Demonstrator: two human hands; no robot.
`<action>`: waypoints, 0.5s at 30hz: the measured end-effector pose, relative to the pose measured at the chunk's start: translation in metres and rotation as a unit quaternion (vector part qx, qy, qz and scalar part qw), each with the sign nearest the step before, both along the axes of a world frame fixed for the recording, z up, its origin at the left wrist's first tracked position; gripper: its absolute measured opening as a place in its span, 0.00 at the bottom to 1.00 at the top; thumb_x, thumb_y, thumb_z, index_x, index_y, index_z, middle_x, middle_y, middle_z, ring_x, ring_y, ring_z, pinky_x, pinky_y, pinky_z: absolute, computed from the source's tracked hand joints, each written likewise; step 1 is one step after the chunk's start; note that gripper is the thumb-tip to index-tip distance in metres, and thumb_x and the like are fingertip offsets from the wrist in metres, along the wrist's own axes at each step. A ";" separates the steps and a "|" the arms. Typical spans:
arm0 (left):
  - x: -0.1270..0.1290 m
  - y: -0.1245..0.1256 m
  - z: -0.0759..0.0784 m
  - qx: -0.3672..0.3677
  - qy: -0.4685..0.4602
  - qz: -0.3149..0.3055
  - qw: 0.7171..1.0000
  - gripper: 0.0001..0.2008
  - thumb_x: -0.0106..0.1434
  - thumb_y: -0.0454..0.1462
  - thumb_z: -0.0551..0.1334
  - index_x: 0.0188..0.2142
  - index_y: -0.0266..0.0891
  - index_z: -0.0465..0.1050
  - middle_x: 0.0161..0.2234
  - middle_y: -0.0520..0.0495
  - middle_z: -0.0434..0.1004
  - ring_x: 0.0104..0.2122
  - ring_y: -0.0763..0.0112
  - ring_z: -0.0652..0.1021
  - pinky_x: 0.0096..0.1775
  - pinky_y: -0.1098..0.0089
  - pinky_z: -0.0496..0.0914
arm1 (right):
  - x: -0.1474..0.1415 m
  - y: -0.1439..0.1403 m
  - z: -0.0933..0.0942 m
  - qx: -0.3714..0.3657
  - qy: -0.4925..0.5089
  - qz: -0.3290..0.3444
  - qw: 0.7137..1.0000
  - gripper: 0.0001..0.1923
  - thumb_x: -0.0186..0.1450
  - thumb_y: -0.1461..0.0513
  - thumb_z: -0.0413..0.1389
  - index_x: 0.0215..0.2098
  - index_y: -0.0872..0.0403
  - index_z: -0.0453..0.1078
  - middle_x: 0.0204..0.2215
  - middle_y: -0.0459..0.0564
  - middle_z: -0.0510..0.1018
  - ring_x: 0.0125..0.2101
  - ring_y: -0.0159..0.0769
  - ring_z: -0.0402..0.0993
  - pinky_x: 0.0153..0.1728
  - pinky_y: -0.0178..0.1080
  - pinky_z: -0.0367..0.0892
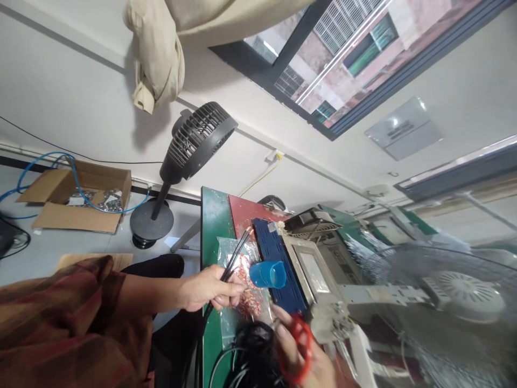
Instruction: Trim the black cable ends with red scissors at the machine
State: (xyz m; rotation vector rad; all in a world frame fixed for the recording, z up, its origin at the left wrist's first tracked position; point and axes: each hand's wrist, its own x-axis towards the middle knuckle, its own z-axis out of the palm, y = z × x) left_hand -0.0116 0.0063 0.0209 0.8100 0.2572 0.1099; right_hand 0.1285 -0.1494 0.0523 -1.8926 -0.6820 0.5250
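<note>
Half cut off below, the right hand curls through red-handled scissors, while the left hand pinches thin black wires beside a blue plastic cup.

A plain white wall runs across the tilted view, with a dark-framed window giving daylight and a look at a pinkish brick building outside. A bunched beige fabric curtain hangs beside it. On the pale grey floor stands a black round-based pedestal fan, near an open brown cardboard box with a blue cable looping over it. A green-topped workbench sits in front of the wall.
</note>
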 end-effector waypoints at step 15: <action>0.020 -0.002 -0.006 0.085 0.052 0.045 0.994 0.11 0.52 0.41 0.62 0.25 0.35 0.66 0.19 0.53 0.64 0.14 0.86 0.55 0.19 0.74 0.43 | -0.001 0.028 -0.039 0.079 0.156 -0.006 0.985 0.18 0.50 0.50 0.62 0.29 0.56 0.72 0.20 0.45 0.72 0.20 0.29 0.65 0.20 0.31 0.61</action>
